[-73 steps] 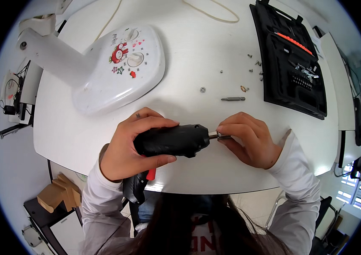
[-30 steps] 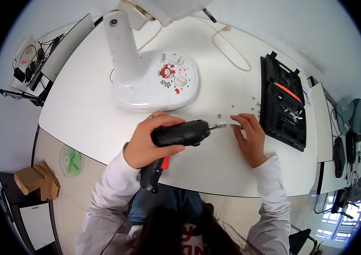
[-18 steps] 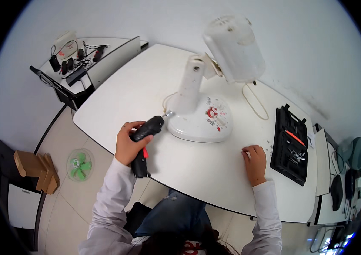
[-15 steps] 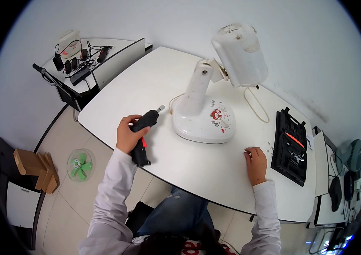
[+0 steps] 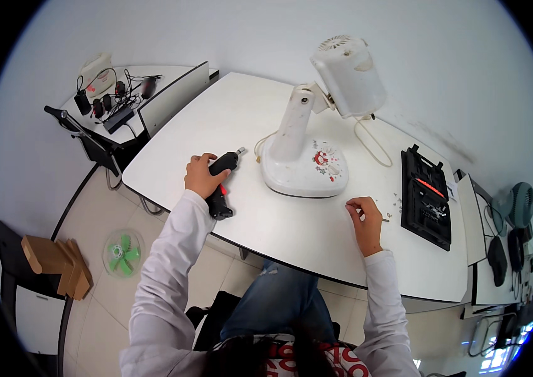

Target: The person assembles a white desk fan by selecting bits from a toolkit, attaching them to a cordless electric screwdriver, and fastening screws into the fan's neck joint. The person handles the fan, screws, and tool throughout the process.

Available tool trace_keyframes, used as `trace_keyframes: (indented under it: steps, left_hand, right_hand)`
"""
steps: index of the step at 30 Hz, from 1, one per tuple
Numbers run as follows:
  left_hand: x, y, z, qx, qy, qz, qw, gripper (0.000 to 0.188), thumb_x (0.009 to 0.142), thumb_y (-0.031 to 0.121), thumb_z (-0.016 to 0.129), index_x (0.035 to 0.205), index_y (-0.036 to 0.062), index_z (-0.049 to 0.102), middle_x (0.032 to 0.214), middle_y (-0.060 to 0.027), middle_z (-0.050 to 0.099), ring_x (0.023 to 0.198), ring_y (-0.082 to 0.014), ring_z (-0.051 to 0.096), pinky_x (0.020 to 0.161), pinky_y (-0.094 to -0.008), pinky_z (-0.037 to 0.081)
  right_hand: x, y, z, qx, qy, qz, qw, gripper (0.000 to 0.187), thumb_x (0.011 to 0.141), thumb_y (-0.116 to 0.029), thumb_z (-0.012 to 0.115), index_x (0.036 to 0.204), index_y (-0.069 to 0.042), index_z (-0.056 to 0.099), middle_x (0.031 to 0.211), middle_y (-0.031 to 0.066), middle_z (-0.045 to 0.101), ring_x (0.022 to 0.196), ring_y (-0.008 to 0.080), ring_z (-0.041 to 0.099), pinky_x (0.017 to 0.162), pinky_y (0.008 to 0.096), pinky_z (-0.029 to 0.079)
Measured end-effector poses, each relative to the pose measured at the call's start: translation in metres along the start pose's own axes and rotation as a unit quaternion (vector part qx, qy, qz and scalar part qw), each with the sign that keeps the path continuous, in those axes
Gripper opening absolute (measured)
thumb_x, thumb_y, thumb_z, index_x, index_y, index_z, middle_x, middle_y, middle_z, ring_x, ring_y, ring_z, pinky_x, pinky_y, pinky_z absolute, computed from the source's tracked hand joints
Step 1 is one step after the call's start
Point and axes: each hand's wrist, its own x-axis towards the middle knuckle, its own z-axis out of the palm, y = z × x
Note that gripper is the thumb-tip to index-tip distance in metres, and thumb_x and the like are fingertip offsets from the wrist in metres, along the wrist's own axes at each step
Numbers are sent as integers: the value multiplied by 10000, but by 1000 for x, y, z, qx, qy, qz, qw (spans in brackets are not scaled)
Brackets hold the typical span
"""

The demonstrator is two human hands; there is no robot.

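Observation:
My left hand (image 5: 201, 176) is wrapped round a black cordless screwdriver (image 5: 221, 188) with a red trigger, its metal tip pointing away from me toward a white electric fan. That fan's base (image 5: 291, 179), with printed figures and knobs, stands mid-table, and its motor housing (image 5: 349, 76) tilts over the neck; no blade is on it. To the right of the base, my right hand (image 5: 367, 223) hovers at or rests on the tabletop, thumb and fingertips pinched together. Whatever they hold is too small to make out. A small metal piece (image 5: 385, 220) shows beside that hand.
An open black tool case (image 5: 425, 207) with bits lies at the right, small screws (image 5: 397, 202) beside it. The fan's cord (image 5: 373, 146) loops behind the base. A green fan blade (image 5: 122, 252) in a clear round guard lies on the floor at left, near cardboard (image 5: 59, 264).
My left hand has shifted slightly right and away with the screwdriver. My right hand has moved left and away from me, its fingertips drawn together. The whole view has shifted a little.

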Motion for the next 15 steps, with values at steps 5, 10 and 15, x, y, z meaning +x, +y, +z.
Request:
trace_keyframes:
  steps: [5,10,15]
  left_hand:
    - [15,56,-30,-217,-19,108,970,532,765,262,738,1226,99,529,1240,-139,501,1213,-269,451,997,-391,385]
    - [60,144,-2,-372,-176,164,897,765,837,390,677,1427,56,321,1401,-143,429,1347,-270,350,1081,-398,293]
    - [93,165,9,-400,-251,157,867,660,926,409,561,1448,89,316,1291,-79,492,1238,-178,416,1066,-334,304]
  right_hand:
    - [-6,1,0,113,-35,122,985,104,862,-33,628,963,-27,648,875,61,664,760,120,608,606,246,459]
    - [-17,10,-1,232,4,150,961,206,883,-43,612,1083,-41,661,871,40,672,763,89,602,633,223,472]
    - [-27,1,16,267,10,129,955,233,865,-13,627,1095,-36,664,919,30,634,779,83,597,626,206,488]
